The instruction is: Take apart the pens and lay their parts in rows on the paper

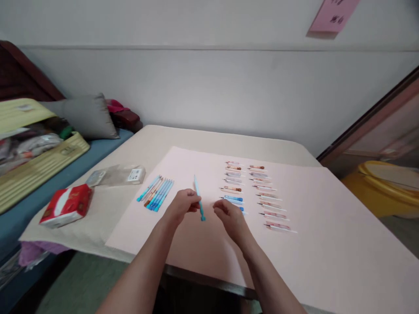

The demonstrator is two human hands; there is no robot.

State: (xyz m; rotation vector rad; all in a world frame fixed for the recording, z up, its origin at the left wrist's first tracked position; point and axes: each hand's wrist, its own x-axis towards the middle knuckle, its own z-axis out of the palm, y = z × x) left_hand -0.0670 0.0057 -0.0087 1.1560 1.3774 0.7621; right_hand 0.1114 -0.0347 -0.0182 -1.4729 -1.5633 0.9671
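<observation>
My left hand (185, 203) pinches a light blue pen (199, 201) near its middle. The pen stands nearly upright, its narrow end pointing away and its thicker blue end towards me. To the right, my right hand (231, 218) is closed with thumb and fingertips together, apart from the pen; whether something small is in it, I cannot make out. Left of my hands lies a row of blue and brown pens (156, 193), side by side. Two columns of slim pens with dark tips lie to the right, among them a blue one (233, 198) partly behind my right hand and a pink one (277, 226).
The pens lie on a pink sheet (314, 257) over a cream-covered table (229, 135). At the left are a clear plastic bag (116, 175) and a red tissue pack (67, 205). A grey pillow (85, 115) rests beyond, and a yellow bin (386, 187) stands right of the table.
</observation>
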